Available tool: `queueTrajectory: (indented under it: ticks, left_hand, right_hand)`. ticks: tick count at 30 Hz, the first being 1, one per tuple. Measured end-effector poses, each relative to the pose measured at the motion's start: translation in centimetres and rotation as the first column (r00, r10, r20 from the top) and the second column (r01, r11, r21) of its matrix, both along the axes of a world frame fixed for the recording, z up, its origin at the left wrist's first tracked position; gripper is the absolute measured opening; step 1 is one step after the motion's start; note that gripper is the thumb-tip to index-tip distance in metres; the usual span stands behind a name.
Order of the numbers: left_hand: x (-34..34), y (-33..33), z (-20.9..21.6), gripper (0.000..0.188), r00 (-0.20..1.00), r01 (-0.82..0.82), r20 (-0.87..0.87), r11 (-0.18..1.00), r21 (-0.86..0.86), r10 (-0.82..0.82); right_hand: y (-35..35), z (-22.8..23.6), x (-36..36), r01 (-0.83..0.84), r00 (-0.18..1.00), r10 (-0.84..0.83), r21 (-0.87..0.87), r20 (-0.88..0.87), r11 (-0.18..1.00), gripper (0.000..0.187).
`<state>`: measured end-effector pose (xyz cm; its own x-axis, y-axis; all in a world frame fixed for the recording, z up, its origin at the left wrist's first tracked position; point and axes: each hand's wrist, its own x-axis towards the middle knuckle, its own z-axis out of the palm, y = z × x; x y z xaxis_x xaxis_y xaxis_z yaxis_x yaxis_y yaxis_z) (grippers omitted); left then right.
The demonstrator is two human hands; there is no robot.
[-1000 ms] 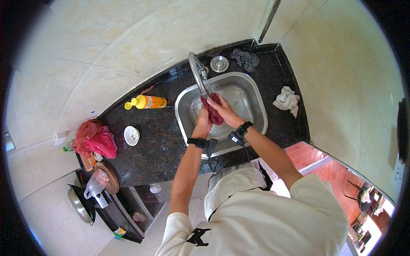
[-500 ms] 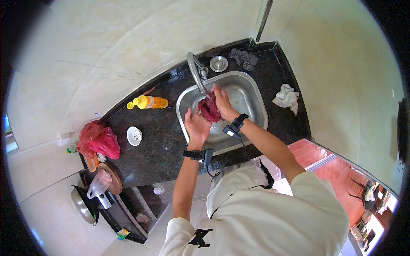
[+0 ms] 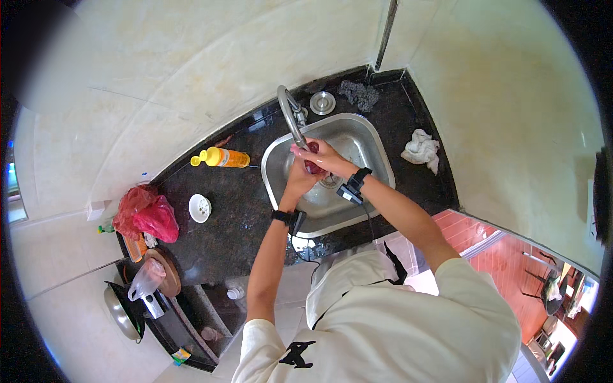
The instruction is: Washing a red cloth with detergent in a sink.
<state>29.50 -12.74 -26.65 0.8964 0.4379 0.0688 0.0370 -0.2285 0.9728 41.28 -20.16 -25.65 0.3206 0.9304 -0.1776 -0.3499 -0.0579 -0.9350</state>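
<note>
Both my hands are closed round a bunched dark red cloth (image 3: 312, 168), just below the spout of the metal tap (image 3: 287, 110). My left hand (image 3: 301, 176) cups it from the left and below. On the other side, my right hand (image 3: 329, 157) presses against it, with the fingers reaching across to the left. Much of the cloth is hidden between the palms. All this takes place over the stainless steel sink (image 3: 390, 172), whose drain shows beneath my hands.
Left of the sink lie a yellow bottle (image 3: 223, 157), a small white bowl (image 3: 200, 208) and red plastic bags (image 3: 147, 215). A round metal strainer (image 3: 322, 103) and a grey mesh scourer (image 3: 359, 96) sit behind it. A white cloth (image 3: 421, 151) lies to the right.
My hands have come together and squeezed the cloth into a smaller bundle. Before, it hung looser, with my left palm open beside it.
</note>
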Motion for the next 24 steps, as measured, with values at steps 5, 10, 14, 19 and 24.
queueTrajectory:
  ticks: [5,10,14,19,24]
  left_hand:
    - [1.4,-0.8,2.1,0.054,0.956,0.027,-0.275,0.906,0.422,0.099]
    - [0.5,-0.9,0.9,0.05,0.951,-0.034,-0.259,0.887,0.461,0.171]
    - [-0.5,0.8,-1.4,0.051,0.969,0.018,-0.207,0.801,0.599,0.133]
    - [-0.1,0.2,-0.3,0.041,0.955,0.025,-0.282,0.922,0.386,0.092]
    - [-0.5,0.0,0.0,0.033,0.95,0.013,-0.297,0.932,0.362,0.102]
  right_hand:
    - [-0.8,-1.1,-0.7,0.477,0.832,-0.52,-0.231,-0.194,0.848,0.042]
    - [0.2,0.3,-1.8,0.592,0.511,-0.596,-0.25,-0.619,0.766,0.046]
    - [1.3,-0.3,-2.4,0.554,0.532,-0.508,-0.175,-0.678,0.814,0.048]
    - [1.1,-2.6,-2.0,0.559,0.496,-0.553,-0.241,-0.67,0.793,0.048]
    - [1.0,-3.2,-2.0,0.534,0.466,-0.551,-0.278,-0.692,0.799,0.036]
